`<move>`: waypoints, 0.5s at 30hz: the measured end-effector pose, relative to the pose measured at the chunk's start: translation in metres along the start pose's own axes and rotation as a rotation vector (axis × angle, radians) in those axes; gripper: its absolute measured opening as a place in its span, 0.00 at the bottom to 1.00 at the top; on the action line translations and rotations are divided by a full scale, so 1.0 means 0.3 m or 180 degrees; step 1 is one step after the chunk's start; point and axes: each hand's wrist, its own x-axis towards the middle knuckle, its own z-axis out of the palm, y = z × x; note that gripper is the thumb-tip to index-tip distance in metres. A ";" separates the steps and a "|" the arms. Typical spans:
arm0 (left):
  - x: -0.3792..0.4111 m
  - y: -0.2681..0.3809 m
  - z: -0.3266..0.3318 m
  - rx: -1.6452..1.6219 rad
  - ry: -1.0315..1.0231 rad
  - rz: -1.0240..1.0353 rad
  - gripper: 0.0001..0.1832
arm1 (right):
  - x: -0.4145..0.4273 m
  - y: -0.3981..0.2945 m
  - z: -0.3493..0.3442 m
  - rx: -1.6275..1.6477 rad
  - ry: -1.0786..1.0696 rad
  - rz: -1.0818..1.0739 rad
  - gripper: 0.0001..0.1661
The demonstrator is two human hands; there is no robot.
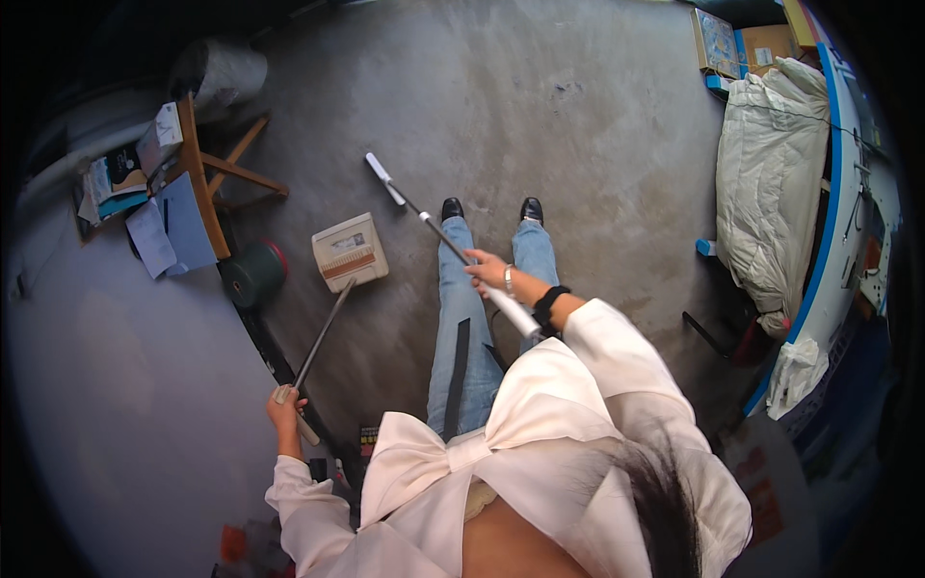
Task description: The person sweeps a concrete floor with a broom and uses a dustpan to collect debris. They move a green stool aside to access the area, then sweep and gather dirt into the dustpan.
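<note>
Before my feet, at the left, a beige long-handled dustpan (350, 249) rests at floor level. My left hand (287, 408) is closed round the upper end of its handle. My right hand (490, 274) grips the dark pole of a long-handled tool (441, 233) below its thick white grip. That tool slants up and left across the front of my jeans. Its far end carries a narrow white head (379, 167) with a dark part beside it; whether this is a broom cannot be told. The head is a short way beyond the dustpan, apart from it.
At the left stand a wooden folding stand (199, 173) with papers, a dark green bin (254, 273) and a bagged bin (227, 72). At the right, a blue-edged table (831, 217) has a pale, stuffed plastic bag (769, 188) beside it. Cardboard boxes (769, 45) lie at the upper right.
</note>
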 end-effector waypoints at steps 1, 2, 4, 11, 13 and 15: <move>-0.025 -0.026 0.013 -0.0058 0.0047 -0.0008 0.07 | -0.055 -0.013 -0.079 -0.0444 0.0148 0.0009 0.34; -0.050 -0.050 0.024 0.0004 0.0052 -0.0055 0.07 | -0.145 -0.027 -0.181 -0.0388 0.0055 0.0034 0.34; -0.082 -0.083 0.049 0.0017 0.0095 -0.0074 0.07 | -0.319 -0.087 -0.375 -0.0918 0.0542 0.0238 0.34; -0.157 -0.117 0.068 -0.0321 0.0275 -0.0319 0.06 | -0.663 -0.221 -0.616 -0.1606 0.1370 -0.0488 0.32; -0.172 -0.119 0.078 -0.0494 0.0256 -0.0416 0.07 | -0.679 -0.209 -0.565 -0.1396 0.1134 -0.0573 0.32; -0.178 -0.118 0.085 -0.0586 0.0269 -0.0434 0.08 | -0.674 -0.195 -0.512 -0.1348 0.1092 -0.0364 0.32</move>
